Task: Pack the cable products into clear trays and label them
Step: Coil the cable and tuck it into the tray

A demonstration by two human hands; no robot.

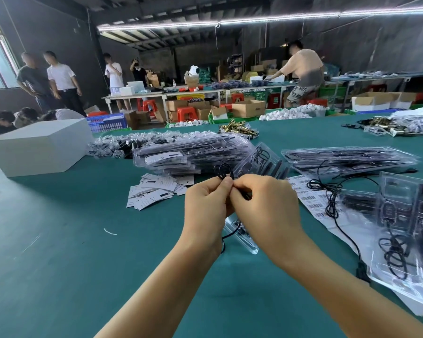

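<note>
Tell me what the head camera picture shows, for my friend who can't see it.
Two hands, the left hand and right hand, pinch a thin black cable into a small loop above a green table. A clear tray lies just under them. Stacks of filled clear trays, white paper cards and barcode labels lie beyond.

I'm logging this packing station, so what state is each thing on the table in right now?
Left hand: pinching the black cable.
Right hand: pinching the same cable.
Black cable: looped above the fingers, one end trailing down.
Clear tray under the hands: on the table, mostly hidden.
Stacked trays: piled, holding black products.
Paper cards: loose, scattered heap.
Barcode label sheet: flat on the table.
White box: closed.
</note>
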